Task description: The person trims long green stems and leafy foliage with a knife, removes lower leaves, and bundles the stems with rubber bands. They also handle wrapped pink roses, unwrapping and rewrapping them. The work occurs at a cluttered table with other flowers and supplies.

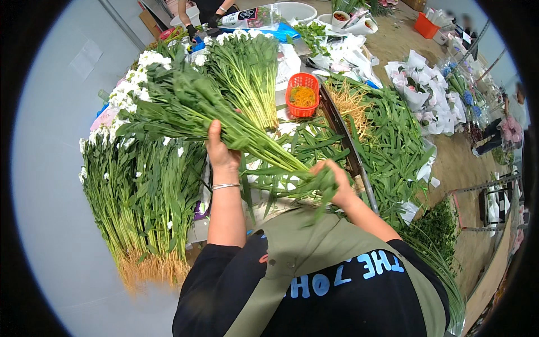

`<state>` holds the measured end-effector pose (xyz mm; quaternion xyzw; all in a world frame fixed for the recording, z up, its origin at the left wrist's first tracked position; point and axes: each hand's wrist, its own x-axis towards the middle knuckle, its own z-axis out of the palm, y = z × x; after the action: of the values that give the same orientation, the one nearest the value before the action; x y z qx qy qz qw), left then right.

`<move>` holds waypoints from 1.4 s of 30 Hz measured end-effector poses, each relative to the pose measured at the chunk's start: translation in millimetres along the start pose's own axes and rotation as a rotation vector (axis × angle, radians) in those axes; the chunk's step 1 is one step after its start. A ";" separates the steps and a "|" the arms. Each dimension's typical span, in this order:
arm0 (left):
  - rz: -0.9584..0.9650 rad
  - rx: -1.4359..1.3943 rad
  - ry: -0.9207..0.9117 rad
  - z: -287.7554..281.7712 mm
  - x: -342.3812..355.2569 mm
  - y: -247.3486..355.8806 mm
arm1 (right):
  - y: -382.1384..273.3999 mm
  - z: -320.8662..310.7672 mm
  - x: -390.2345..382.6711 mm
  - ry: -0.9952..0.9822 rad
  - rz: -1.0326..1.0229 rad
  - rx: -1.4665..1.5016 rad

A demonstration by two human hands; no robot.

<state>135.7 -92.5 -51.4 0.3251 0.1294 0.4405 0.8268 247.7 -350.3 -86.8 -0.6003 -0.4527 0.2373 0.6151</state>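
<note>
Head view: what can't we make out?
All in the head view:
Left hand: most fingers, hidden behind the held stems.
Right hand: fingertips, hidden by blurred leaves.
Co-worker: head, cut off by the top edge.
Orange strands in the red basket: exact kind, too small.

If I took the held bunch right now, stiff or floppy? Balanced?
The bunch probably stays fairly stiff: its stems run nearly straight from the left hand toward the right hand. It may be top-heavy, since foliage spreads thickly beyond the left hand while the other end narrows. The leaves bending over by the right hand are likely floppy.
</note>
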 end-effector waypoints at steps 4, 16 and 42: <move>0.053 0.074 0.038 -14.5 -0.5 27.5 | 24.6 -55.5 -6.5 0.115 0.328 -0.535; -0.123 0.235 0.326 35.4 -23.0 25.0 | -30.2 21.1 30.9 -0.026 -0.064 -0.794; 0.174 0.536 0.232 -55.1 51.0 150.1 | 45.5 -68.7 -50.1 0.282 0.266 -0.893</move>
<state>40.9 32.4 8.5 0.4891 0.3065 0.4940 0.6503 293.1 -420.5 -134.9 -0.8846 -0.3415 0.0128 0.3173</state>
